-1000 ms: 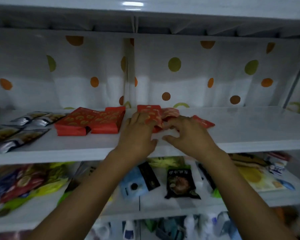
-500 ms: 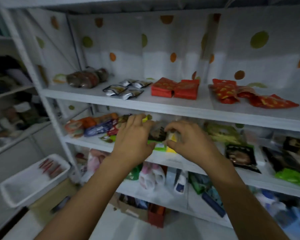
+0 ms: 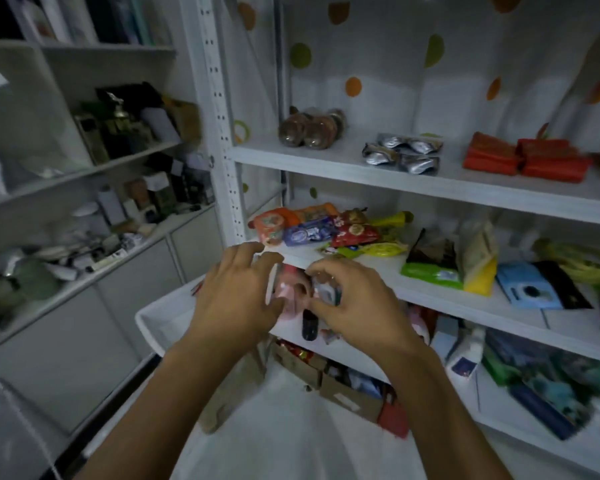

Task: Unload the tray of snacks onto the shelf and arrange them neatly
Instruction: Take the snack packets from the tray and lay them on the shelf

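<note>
Tray: white; low at left, beside shelf; partly hidden under left hand; contents mostly hidden
Left hand: over tray; fingers loosely spread; holds nothing
Right hand: just beside left hand; fingers curled, thumb near forefinger; blurred, cannot tell if holding anything
Snacks: red packets, silver pouches on upper board; mixed packets on board below

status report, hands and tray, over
Left hand and right hand empty, loosely curled, above tray. Tray contents mostly hidden behind hands. Nothing blocking.
</note>
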